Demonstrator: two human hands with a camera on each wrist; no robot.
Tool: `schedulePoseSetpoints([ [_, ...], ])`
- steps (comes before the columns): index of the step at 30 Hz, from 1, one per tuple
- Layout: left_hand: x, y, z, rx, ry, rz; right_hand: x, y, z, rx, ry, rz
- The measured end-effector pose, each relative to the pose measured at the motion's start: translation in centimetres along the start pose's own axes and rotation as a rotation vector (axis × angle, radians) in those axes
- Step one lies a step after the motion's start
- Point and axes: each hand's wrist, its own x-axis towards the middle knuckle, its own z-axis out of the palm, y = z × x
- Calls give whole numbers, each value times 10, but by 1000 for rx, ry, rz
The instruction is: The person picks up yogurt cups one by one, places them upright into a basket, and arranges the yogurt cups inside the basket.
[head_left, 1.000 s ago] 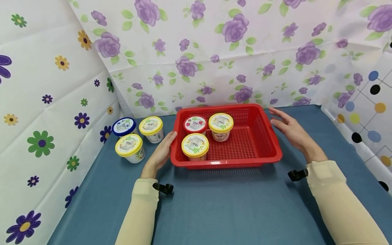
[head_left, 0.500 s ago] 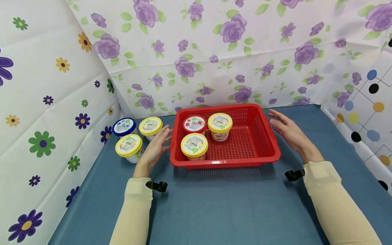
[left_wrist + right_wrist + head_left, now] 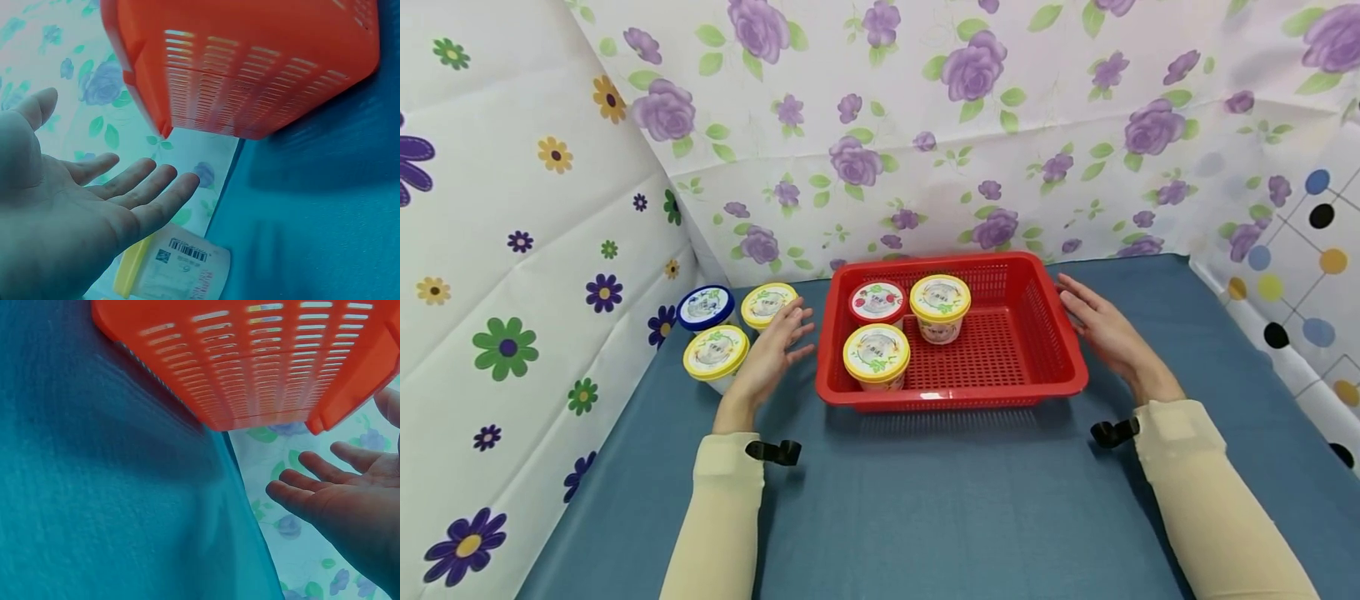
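We find the basket (image 3: pixel 985 362) on the counter (image 3: pixel 940 500), three tubs (image 3: pixel 876 354) standing in its left and middle parts. Both hands are empty and unclenched: the left hand (image 3: pixel 760 362), fingers extended, lies between the basket and three outer tubs (image 3: pixel 713 350); the right hand (image 3: pixel 1112 337) is just beside the right rim (image 3: pixel 1062 325), contact not confirmed. We judge the basket light, its thin plastic slightly flexible, its load weighted leftward. We recommend a hold beneath the rim at both short ends, kept level, as the smooth tubs could slide.
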Motion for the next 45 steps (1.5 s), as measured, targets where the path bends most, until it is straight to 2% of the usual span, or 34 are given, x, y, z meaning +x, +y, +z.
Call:
schedulePoseSetpoints([
  [12, -2, 7, -3, 17, 14, 19, -5, 9, -3, 60, -26, -42],
  [21, -4, 12, -12, 41, 6, 48, -6, 11, -4, 109, -61, -2],
  [26, -11, 20, -16, 65, 41, 76, -3, 12, 2, 136, -107, 24],
  [31, -14, 26, -21, 88, 66, 90, 0, 13, 6, 169, -117, 30],
  [39, -21, 30, -27, 106, 88, 73, 2, 19, 8, 233, -145, 26],
  [45, -28, 33, -32, 100, 137, 107, 3, 22, 9, 296, -162, 27],
])
